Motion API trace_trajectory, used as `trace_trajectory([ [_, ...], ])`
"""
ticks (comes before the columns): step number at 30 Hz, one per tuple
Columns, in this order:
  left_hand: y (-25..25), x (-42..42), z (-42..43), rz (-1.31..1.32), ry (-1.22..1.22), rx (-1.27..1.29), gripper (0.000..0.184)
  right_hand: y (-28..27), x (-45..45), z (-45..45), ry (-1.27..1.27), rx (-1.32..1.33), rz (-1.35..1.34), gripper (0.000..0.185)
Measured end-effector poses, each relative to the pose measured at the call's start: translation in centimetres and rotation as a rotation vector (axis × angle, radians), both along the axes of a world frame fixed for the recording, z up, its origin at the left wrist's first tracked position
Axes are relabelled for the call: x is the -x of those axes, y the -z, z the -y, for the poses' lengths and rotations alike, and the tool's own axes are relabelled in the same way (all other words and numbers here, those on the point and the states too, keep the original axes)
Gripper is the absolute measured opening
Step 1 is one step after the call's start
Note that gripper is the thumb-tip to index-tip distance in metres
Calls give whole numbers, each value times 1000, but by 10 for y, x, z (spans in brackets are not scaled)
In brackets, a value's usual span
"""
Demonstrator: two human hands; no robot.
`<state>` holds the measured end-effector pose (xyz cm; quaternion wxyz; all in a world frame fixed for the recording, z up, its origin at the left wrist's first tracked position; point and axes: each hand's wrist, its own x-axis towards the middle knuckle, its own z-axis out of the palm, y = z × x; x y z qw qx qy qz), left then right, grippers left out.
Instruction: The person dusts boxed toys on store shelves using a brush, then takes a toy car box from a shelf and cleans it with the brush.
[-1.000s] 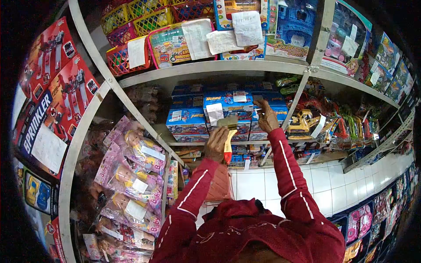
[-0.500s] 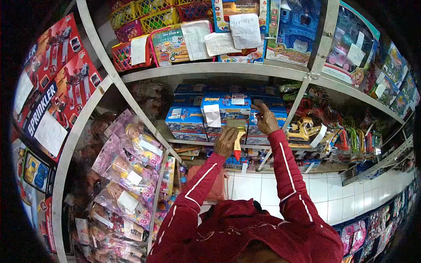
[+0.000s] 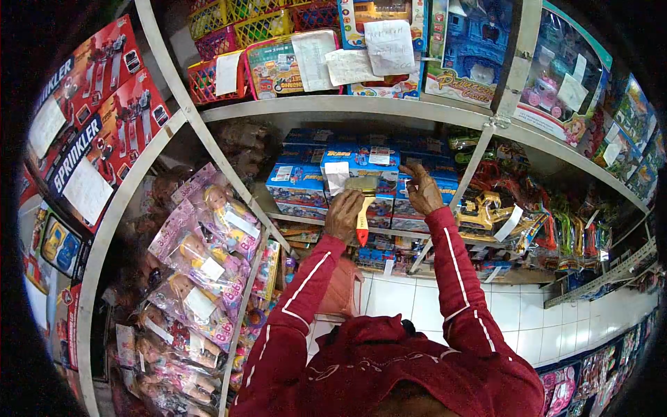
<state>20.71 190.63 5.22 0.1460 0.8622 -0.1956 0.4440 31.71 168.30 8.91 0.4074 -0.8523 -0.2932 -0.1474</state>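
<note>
Two bare hands are at the blue boxes on the shelf. The left hand (image 3: pixel 343 217) has its fingers closed on a brush (image 3: pixel 362 221), near where handle meets bristles. The brush's long axis runs near to far: the red end of the handle points near, and the bristles (image 3: pixel 363 184) lie far, in front of the middle box (image 3: pixel 360 161). The brush is on the right side of the left hand, in the space between both hands.

The right hand (image 3: pixel 424 192) is part open, fingers loosely bent, with nothing seen in its grip; it is just right of the middle box, in front of the right box (image 3: pixel 442 186). Whether its fingertips touch either box, I cannot tell.

The left hand is nearer the white paper (image 3: pixel 336 174) on the middle box and overlaps its near end in view. The bristles are blurred, so contact with the box is unclear. The left hand's fingertips are partly hidden, and the boxes farther back are dim.
</note>
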Motion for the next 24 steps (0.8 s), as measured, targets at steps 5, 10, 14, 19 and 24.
trace_trajectory([
  [5, 32, -5, 0, -71, 25, -23, 37, -12, 9, 0, 5, -4, -134, 53],
  [10, -10, 1, 12, -61, 51, -10, 40, -3, 40, -10, -11, -61, 265, 71],
  [14, -36, -1, 16, 0, 49, -24, 41, -4, 109, -20, -260, -269, -57, 78],
  [19, -52, -5, 18, 57, 44, -14, 39, -36, 136, -59, -8, -347, 42, 42],
  [24, -72, -10, 2, 53, -56, 61, 37, -49, 105, -96, 174, -676, 7, 18],
])
